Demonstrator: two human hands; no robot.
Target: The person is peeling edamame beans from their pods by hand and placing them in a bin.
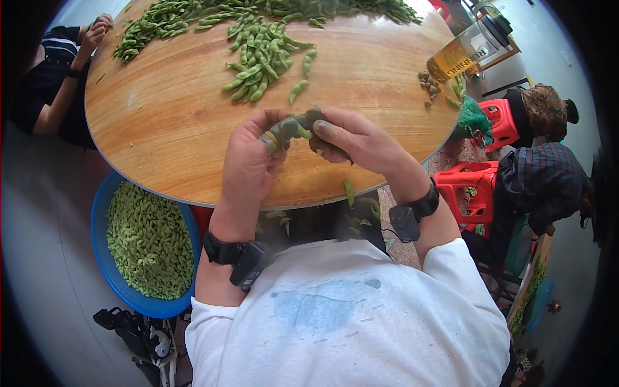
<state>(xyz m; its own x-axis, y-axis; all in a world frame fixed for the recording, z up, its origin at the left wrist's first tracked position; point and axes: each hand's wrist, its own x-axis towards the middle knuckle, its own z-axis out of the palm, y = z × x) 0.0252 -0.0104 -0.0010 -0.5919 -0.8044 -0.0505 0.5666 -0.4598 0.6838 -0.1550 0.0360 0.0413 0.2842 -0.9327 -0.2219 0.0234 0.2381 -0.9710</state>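
Above the near edge of the round wooden table (pixel 167 122), my left hand (pixel 251 151) and my right hand (pixel 358 138) meet, fingers closed. Dark coverings wrap several of my thumbs and fingers. A green soybean pod (pixel 304 132) shows in part between the fingertips of both hands; the rest of it is hidden. Just beyond my hands lies a loose pile of green soybean pods (pixel 264 61), joined to a larger heap (pixel 174 16) along the far side. One single pod (pixel 298 90) rests apart, close to my fingers.
A blue basin (pixel 103 242) of shelled green beans (pixel 145 238) stands low on the left. At the right table edge are a jug of amber liquid (pixel 467 48) and small brown lumps (pixel 429 87). Pods lie on my lap. Other people sit left and right, near red stools (pixel 464 190).
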